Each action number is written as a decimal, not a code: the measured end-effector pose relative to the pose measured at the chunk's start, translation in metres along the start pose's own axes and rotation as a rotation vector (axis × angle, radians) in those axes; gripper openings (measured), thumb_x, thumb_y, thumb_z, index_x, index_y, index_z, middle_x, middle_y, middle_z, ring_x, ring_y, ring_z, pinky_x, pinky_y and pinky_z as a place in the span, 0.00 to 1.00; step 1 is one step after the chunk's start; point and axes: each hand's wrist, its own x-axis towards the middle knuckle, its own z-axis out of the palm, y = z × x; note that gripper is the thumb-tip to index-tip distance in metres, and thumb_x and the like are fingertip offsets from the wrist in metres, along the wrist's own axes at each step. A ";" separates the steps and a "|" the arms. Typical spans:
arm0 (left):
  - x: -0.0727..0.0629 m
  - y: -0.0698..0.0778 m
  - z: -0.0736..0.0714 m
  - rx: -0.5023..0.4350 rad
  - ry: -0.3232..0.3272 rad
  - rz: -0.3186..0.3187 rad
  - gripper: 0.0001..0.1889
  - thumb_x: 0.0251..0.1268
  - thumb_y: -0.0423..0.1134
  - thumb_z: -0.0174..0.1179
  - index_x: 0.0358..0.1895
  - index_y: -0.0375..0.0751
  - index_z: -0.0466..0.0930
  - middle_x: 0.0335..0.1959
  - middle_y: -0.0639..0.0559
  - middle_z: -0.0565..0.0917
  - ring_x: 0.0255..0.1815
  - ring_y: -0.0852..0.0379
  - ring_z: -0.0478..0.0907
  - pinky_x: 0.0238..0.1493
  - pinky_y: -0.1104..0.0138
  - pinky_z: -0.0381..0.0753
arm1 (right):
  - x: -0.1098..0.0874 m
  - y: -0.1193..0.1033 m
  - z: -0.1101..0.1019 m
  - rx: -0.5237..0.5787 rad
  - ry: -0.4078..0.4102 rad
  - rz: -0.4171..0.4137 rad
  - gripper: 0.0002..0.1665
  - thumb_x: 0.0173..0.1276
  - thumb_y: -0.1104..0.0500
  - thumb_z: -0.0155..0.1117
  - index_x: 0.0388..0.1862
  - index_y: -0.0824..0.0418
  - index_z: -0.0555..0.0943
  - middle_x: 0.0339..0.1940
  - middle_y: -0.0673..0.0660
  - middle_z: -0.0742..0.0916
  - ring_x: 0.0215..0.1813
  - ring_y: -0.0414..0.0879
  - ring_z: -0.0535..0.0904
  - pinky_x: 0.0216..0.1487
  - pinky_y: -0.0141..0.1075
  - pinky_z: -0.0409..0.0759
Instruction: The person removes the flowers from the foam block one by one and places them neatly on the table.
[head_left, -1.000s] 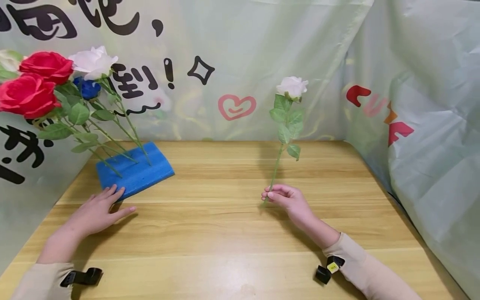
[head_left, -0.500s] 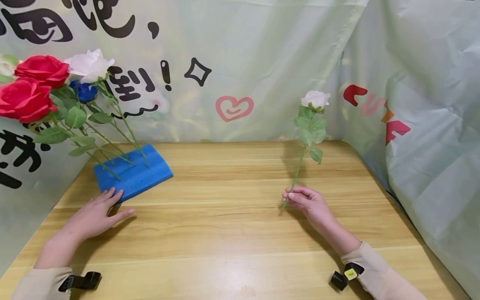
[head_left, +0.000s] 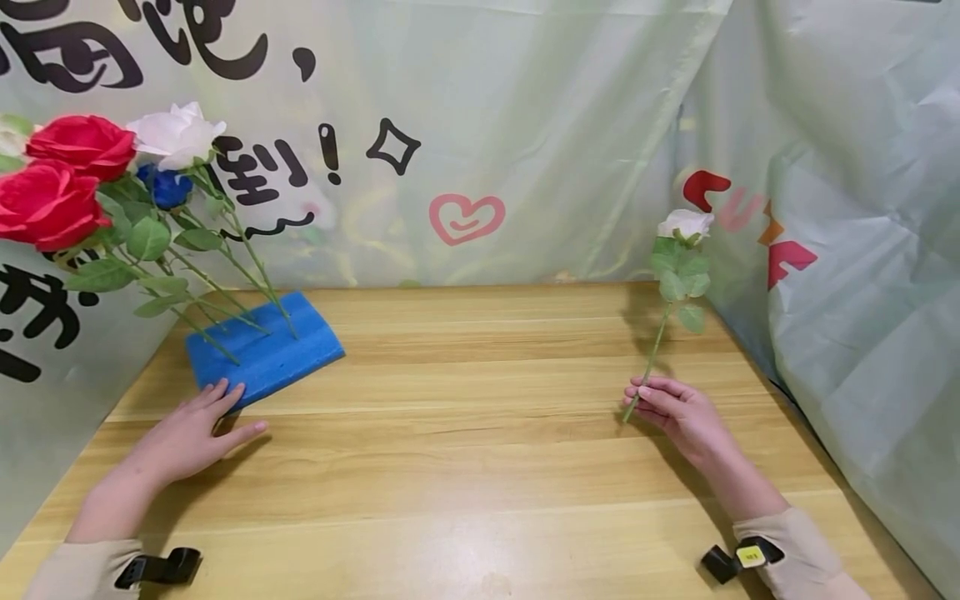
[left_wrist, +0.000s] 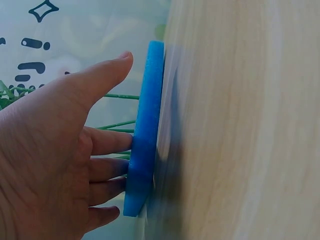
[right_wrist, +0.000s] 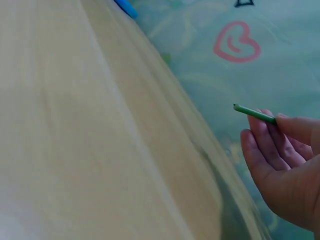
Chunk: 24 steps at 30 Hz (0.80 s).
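My right hand pinches the lower stem of a white rose between thumb and fingers, over the right part of the table. The bloom points up and leans slightly right; in the right wrist view the cut end of the green stem sticks out past the fingertips. At the left, my left hand lies with fingers spread, its fingertips on the near edge of a blue foam block. Several roses stand in that block: red ones, a white one and a blue one.
The wooden table stretches between the two hands. Behind it hangs a pale printed cloth, and another crumpled sheet borders the right side. The standing roses lean left, over the table's left edge.
My right hand has carried the white rose rightward across the table, and the bloom now sits lower in view. The left hand stays at the foam block.
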 end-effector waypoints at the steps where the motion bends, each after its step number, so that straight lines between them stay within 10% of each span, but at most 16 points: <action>1: 0.000 0.000 0.000 -0.001 0.001 0.001 0.49 0.65 0.68 0.51 0.74 0.29 0.55 0.72 0.19 0.52 0.72 0.21 0.48 0.66 0.30 0.52 | -0.001 -0.002 -0.005 0.014 -0.006 0.005 0.19 0.75 0.72 0.47 0.43 0.61 0.86 0.39 0.52 0.91 0.44 0.43 0.89 0.47 0.30 0.85; 24: 0.000 0.002 -0.001 -0.004 -0.010 -0.002 0.48 0.66 0.67 0.50 0.74 0.29 0.55 0.72 0.19 0.52 0.72 0.20 0.48 0.64 0.28 0.53 | -0.023 -0.044 -0.107 0.185 -0.395 0.247 0.31 0.79 0.72 0.27 0.60 0.65 0.80 0.53 0.59 0.88 0.57 0.48 0.84 0.59 0.36 0.81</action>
